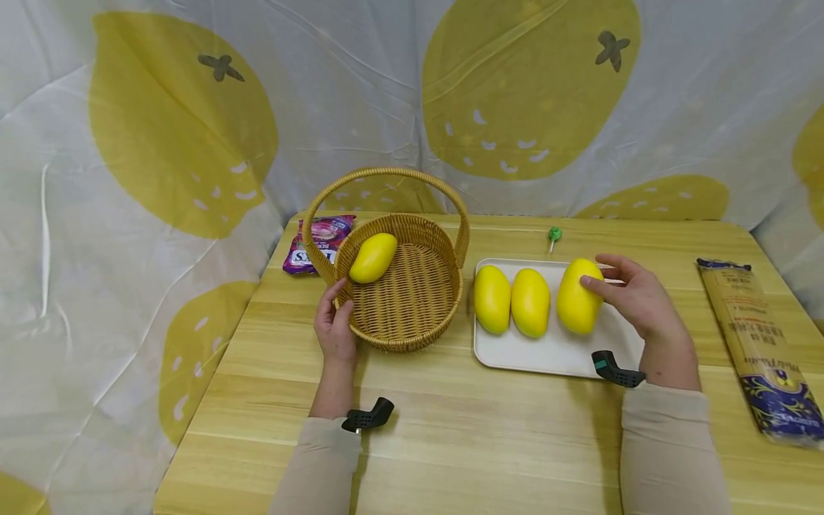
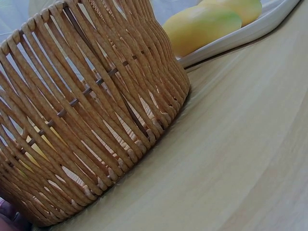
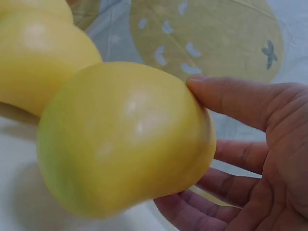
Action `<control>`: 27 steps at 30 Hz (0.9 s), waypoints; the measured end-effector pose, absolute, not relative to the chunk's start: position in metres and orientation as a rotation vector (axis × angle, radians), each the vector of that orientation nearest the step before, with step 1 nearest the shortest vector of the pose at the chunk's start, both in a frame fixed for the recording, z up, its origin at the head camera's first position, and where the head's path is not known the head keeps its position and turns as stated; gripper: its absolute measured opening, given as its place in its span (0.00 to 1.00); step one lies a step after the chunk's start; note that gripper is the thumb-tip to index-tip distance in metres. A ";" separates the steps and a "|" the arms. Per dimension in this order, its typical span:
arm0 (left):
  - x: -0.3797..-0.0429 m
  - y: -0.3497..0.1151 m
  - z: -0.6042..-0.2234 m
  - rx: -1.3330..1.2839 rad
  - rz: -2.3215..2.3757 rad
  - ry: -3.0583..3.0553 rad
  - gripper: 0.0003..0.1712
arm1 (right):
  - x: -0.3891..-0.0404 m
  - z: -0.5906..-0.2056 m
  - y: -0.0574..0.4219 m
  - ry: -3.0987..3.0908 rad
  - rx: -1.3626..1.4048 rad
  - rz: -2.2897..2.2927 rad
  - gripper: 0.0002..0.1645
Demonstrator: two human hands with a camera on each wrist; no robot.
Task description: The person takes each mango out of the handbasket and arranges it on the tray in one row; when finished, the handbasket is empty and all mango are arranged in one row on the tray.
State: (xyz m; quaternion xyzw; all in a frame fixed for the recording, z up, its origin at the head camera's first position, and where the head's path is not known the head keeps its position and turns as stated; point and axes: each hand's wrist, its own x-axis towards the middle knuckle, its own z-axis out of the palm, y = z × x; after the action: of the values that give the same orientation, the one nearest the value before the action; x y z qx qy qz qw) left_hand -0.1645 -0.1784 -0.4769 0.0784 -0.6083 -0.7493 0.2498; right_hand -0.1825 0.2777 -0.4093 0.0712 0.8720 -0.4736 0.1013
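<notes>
My right hand [image 1: 640,297] grips a yellow mango [image 1: 577,300] over the white tray [image 1: 534,355], thumb on top and fingers curled round its far side. In the right wrist view the held mango [image 3: 125,139] shows a greenish end. Two more mangoes, one at the left [image 1: 492,299] and one in the middle [image 1: 531,303], lie side by side on the tray. With its thumb and fingers, my left hand [image 1: 336,329] pinches the near left rim of the wicker basket [image 1: 412,342]. Inside that basket one mango [image 1: 373,258] rests against the left wall.
A purple candy bag [image 1: 301,256] lies behind the basket's left side. A green lollipop [image 1: 555,234] is beyond the tray. At the far right lies a long pasta packet [image 1: 759,350]. Lemon-print cloth [image 1: 360,93] hangs behind the wooden table [image 1: 450,443].
</notes>
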 end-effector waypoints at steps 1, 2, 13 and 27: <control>-0.164 -0.178 -0.477 0.214 -2.038 -1.658 0.22 | -0.184 -0.411 0.278 2.563 0.213 -1.400 0.49; -0.164 -0.178 -0.477 0.212 -2.035 -1.660 0.22 | -0.184 -0.413 0.277 2.548 0.217 -1.404 0.49; -0.165 -0.179 -0.478 0.209 -2.018 -1.679 0.23 | -0.187 -0.424 0.276 2.451 0.223 -1.369 0.49; -0.164 -0.178 -0.476 0.176 -2.027 -1.655 0.22 | -0.189 -0.426 0.275 2.441 0.181 -1.253 0.47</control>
State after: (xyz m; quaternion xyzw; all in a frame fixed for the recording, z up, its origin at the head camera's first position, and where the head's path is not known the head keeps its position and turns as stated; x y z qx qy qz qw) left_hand -0.1642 -0.1778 -0.4757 0.0649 -0.6100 -0.7471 0.2562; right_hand -0.1889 0.2753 -0.4255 0.0645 0.8707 -0.4470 0.1948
